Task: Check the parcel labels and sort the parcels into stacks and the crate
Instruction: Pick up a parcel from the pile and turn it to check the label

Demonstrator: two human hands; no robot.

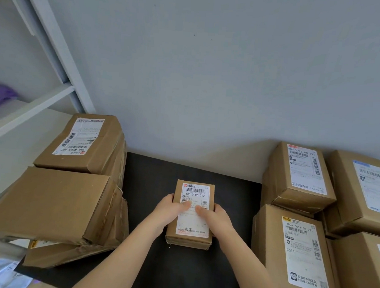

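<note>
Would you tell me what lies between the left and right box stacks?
In the head view, a small labelled parcel, held by the left hand and right hand, with bare black table either side.

the only view is a wide-angle camera on the person's head, looking forward and down at close range onto a black table (179, 271) against a grey wall (209, 68). the parcel (192, 211) sits mid-frame, the left stack (51, 203) and right stack (300, 246) are cropped by the side edges, and the arms (118, 260) enter from below.
</note>
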